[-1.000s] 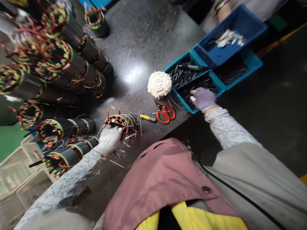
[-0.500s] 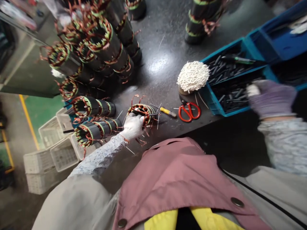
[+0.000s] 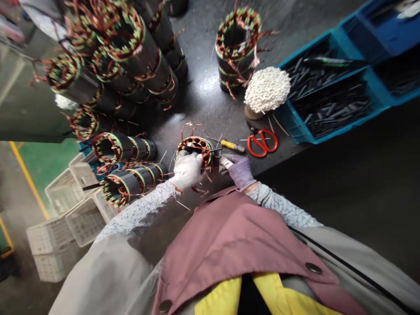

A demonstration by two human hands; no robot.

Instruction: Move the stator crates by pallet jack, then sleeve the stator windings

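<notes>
A short motor stator (image 3: 207,162) with copper wire ends and pale green slot liners stands near the table's front edge. My left hand (image 3: 187,169), in a white glove, is closed on its near left rim. A dark thin tube crosses the right part of the rim. Just right of the stator is my right hand (image 3: 239,169) in a purple glove with pale fingertips. Its fingers are pinched together, and what they hold is too small to make out. Behind it lie a yellow-handled tool (image 3: 232,145) and red-handled scissors (image 3: 262,142).
Several stators (image 3: 123,148) stand and lie at the left. Another stator stack (image 3: 236,50) stands at the back. A bundle of white ties (image 3: 267,89) sits beside blue bins (image 3: 297,131) of black tubes. White crates (image 3: 49,240) are on the floor. Another person's sleeve (image 3: 47,22) shows top left.
My right hand has come left from the black-tube bin to the stator's right side. My left hand stays on the stator. The stator stack at the back now stands nearer and further left.
</notes>
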